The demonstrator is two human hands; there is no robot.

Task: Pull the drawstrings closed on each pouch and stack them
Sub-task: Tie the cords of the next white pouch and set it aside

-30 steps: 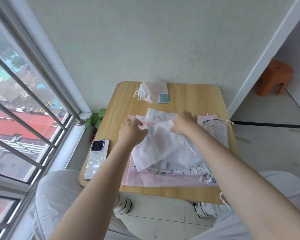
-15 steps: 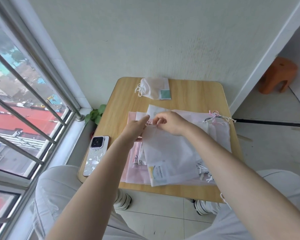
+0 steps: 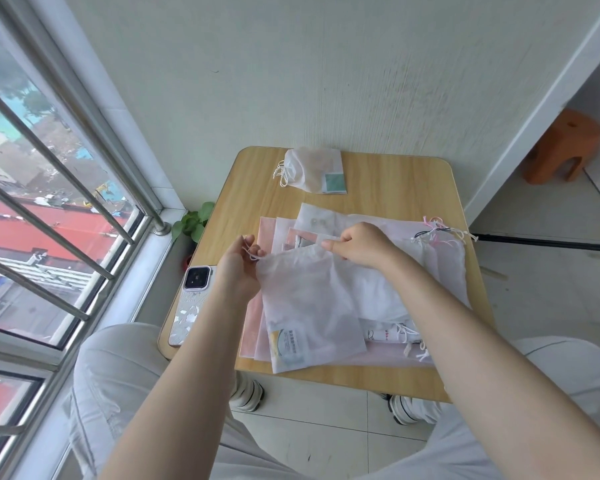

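Observation:
A sheer white pouch (image 3: 305, 306) with a round printed label lies on top of a pile of pink and white pouches (image 3: 426, 271) on the small wooden table (image 3: 388, 188). My left hand (image 3: 238, 271) pinches the white drawstring (image 3: 252, 252) at the pouch's top left corner. My right hand (image 3: 357, 245) grips the pouch's gathered top edge to the right. One cinched pouch (image 3: 312, 169) with a teal label lies apart at the table's far edge.
A phone (image 3: 191, 301) in a patterned case lies at the table's left edge. Loose drawstring ends (image 3: 440, 233) trail at the pile's right. A window with metal bars (image 3: 49, 188) is on the left, a small plant (image 3: 193, 223) by the sill, an orange stool (image 3: 565, 147) far right.
My hands have drawn apart: the left pulled the drawstring out to the left while the right holds the pouch's top, which has bunched. The pouch now lies flat on the pile.

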